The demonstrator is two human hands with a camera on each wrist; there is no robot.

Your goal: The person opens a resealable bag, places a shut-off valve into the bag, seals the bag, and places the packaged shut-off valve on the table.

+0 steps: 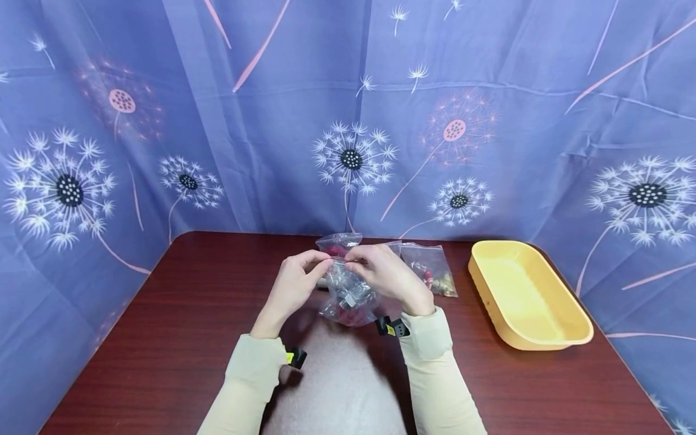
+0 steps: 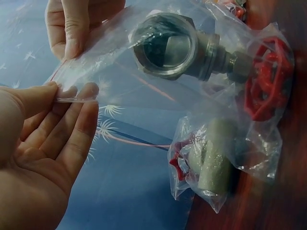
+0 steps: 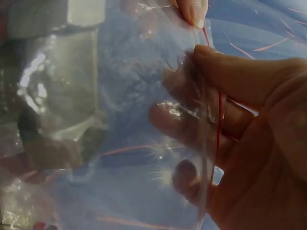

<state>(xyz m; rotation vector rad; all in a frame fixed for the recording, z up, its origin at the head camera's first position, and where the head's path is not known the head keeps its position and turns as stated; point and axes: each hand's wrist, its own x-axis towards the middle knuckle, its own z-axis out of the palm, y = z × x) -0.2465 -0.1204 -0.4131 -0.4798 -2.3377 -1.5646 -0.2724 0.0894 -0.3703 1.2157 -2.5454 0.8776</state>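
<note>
A clear zip bag (image 1: 350,287) hangs upright between both hands over the table. Inside it is a metal valve (image 2: 168,48) with a hexagonal open end and a red handwheel (image 2: 268,79) at the bag's bottom. My left hand (image 1: 290,287) pinches the bag's top edge between thumb and fingers. Close beside it, my right hand (image 1: 388,272) pinches the same edge, its thumb on the near face and fingertips showing through the plastic. A red line (image 3: 220,110) runs along the bag's mouth in the right wrist view. Whether the seal is closed, I cannot tell.
Behind the held bag lies another bag with a greenish valve (image 2: 216,158) and red handwheel. To the right, a clear bag (image 1: 435,263) contains small red and brass-coloured parts. A yellow tray (image 1: 530,296) stands at the table's right side, before a blue dandelion-print curtain (image 1: 272,151).
</note>
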